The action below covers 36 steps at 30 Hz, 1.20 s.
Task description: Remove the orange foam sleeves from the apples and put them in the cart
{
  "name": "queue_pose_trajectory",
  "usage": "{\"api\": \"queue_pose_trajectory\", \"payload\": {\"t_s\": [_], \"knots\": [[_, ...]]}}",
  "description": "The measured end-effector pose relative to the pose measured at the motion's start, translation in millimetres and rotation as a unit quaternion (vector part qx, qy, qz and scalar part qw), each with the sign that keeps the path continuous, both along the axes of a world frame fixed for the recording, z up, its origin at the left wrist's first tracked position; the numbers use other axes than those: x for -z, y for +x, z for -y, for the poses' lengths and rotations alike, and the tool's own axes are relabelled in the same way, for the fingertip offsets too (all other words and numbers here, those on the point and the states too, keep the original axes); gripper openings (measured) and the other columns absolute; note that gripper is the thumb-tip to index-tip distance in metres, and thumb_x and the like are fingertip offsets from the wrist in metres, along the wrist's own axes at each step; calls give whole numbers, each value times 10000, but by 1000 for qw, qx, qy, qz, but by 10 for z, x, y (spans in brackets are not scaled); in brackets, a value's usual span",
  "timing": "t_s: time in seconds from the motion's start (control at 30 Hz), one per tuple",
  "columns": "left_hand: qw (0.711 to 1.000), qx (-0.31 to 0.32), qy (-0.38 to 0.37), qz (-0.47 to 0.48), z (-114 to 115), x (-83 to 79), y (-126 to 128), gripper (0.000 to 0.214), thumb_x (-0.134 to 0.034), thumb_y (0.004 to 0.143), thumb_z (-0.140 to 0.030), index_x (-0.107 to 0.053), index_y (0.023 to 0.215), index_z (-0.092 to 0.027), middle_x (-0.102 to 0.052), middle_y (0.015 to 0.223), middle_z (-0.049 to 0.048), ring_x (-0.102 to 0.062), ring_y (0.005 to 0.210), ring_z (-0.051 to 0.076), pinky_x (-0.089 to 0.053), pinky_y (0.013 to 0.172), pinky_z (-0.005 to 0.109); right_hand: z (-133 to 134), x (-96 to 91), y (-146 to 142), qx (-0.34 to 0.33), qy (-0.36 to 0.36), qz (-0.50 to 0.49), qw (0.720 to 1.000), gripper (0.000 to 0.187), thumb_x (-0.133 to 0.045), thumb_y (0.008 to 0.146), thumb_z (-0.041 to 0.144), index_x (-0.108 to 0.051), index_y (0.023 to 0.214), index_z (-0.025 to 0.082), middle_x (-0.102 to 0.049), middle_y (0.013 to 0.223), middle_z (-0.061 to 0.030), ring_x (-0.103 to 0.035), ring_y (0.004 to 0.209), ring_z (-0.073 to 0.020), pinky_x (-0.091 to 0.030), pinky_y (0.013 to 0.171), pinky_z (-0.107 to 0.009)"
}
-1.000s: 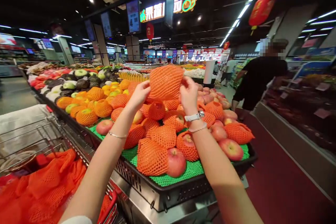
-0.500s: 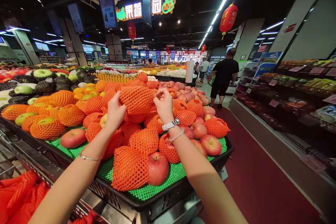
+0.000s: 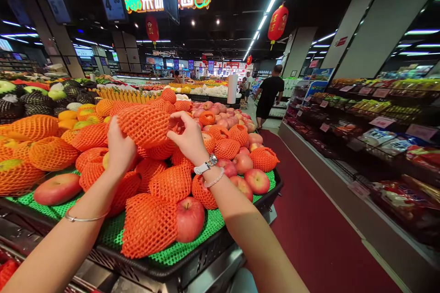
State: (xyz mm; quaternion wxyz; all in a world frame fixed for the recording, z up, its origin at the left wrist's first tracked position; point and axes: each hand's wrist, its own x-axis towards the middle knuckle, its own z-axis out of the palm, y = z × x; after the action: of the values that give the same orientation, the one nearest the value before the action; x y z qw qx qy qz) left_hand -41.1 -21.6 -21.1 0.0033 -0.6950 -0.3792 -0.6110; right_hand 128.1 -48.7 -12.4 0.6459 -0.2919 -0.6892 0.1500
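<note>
Both my hands hold one fruit wrapped in orange foam netting (image 3: 144,124) just above the pile. My left hand (image 3: 118,149) grips its left side, fingers curled round it. My right hand (image 3: 189,137), with a watch and bracelet at the wrist, pinches the netting at its right end. Beneath lie several red apples (image 3: 189,218), some bare and some in orange net sleeves (image 3: 149,226), on green matting inside a black crate (image 3: 192,268).
More crates of netted and green fruit (image 3: 51,153) stretch left and back. A red-floored aisle (image 3: 319,233) runs on the right beside shelves of packaged goods (image 3: 388,146). A person in black (image 3: 268,96) walks away down the aisle.
My hands have lowered the netted fruit from head height down onto the pile, and the view has swung right; the cart with orange nets has dropped out of sight at lower left.
</note>
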Motion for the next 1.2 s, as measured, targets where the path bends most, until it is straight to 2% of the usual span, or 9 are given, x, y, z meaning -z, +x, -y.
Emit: {"api": "queue_pose_trajectory", "payload": {"t_s": [0.13,0.3,0.4,0.47,0.6,0.73,0.87,1.03,1.2], "knots": [[1000,-15,11,14,-34,-14,10,130,-460,680,-153,-504,792,-201,-486,877,34,-507,891,212,-459,789,378,-25,-20,67,42,-28,-34,998,189,-565,681,67,-450,681,217,-475,613,76,-461,572,-91,-412,602,-234],[994,-47,22,-101,-11,-20,26,51,-489,602,-208,-443,588,-191,-437,780,25,-470,805,199,-412,713,341,-79,-56,148,-41,-46,-118,991,126,-588,716,82,-560,760,196,-629,791,28,-606,753,-96,-511,777,-242],[993,6,1,-115,65,-1,63,120,-488,669,-236,-454,563,-191,-443,608,-13,-438,615,144,-363,595,275,-141,-39,171,-86,-91,-28,992,139,-579,719,64,-607,807,168,-680,867,-5,-649,834,-126,-522,872,-294],[994,32,-28,-104,126,2,93,139,-514,693,-264,-479,581,-189,-472,591,-26,-447,594,129,-347,564,246,-178,-16,184,-93,-117,25,988,256,-564,730,66,-632,970,118,-694,1016,-67,-663,937,-160,-512,924,-319],[994,80,-66,-18,189,-30,99,49,-490,653,-207,-525,682,-188,-538,703,-37,-504,649,114,-391,599,217,-174,-2,258,-19,-97,94,991,589,-547,734,63,-483,1319,80,-538,1365,-119,-519,1260,-184,-379,1095,-312],[974,180,-134,-25,142,-35,56,48,-492,576,-205,-489,616,-179,-502,589,-52,-492,579,105,-380,527,197,-108,-39,360,7,-99,209,973,460,-494,740,31,-602,1185,81,-641,1224,-107,-595,1134,-191,-423,1040,-340],[961,206,-160,-97,138,3,105,243,-590,612,-291,-584,795,-131,-642,758,9,-600,754,172,-498,691,277,-87,-72,444,-6,-57,204,977,398,-464,698,-7,-677,1008,125,-694,1040,-59,-627,1001,-184,-465,976,-376],[960,187,-143,-155,174,22,150,388,-586,677,-412,-585,905,-98,-677,928,85,-604,819,196,-520,810,363,-62,-92,602,-180,-55,160,969,466,-612,725,166,-590,1190,192,-561,1315,-62,-529,1218,-201,-437,1051,-393],[953,227,-92,-179,228,10,188,390,-536,744,-374,-584,988,-74,-673,1017,108,-602,860,182,-525,842,349,8,-109,766,-187,-80,216,955,536,-620,776,292,-506,1299,255,-467,1431,-28,-421,1333,-235,-404,1084,-454]]}}
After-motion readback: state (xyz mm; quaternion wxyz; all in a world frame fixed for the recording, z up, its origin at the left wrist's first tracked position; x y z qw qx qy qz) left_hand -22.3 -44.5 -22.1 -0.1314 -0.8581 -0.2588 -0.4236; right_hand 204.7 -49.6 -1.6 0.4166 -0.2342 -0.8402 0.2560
